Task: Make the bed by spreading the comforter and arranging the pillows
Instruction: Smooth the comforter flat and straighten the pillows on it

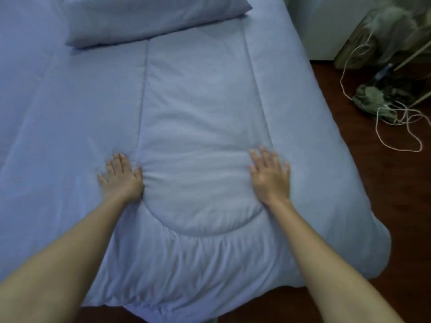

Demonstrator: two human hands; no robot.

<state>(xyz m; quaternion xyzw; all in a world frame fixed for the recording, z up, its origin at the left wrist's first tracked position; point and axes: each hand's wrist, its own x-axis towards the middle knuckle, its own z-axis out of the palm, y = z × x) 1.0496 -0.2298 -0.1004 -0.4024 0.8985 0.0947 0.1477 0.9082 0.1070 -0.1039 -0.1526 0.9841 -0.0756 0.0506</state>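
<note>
Covering nearly the whole bed, the blue comforter (200, 108) is seen spread flat, with stitched seams running from six towards twelve o'clock and a curved seam near the foot. The left hand (121, 176) is laid palm down on the comforter at about eight o'clock, fingers spread and released, nothing being grasped; the fabric is puckered just beside its thumb. The right hand (270, 176) is likewise pressed flat and unclenched at about four o'clock, on the right-hand seam. Small gathers are shown in the fabric below the curved seam. A blue pillow (151, 17) is placed at twelve o'clock, resting on the comforter's top end. At two o'clock, a tangled cord (396, 127) is seen on the dark wooden floor (384, 206).
</note>
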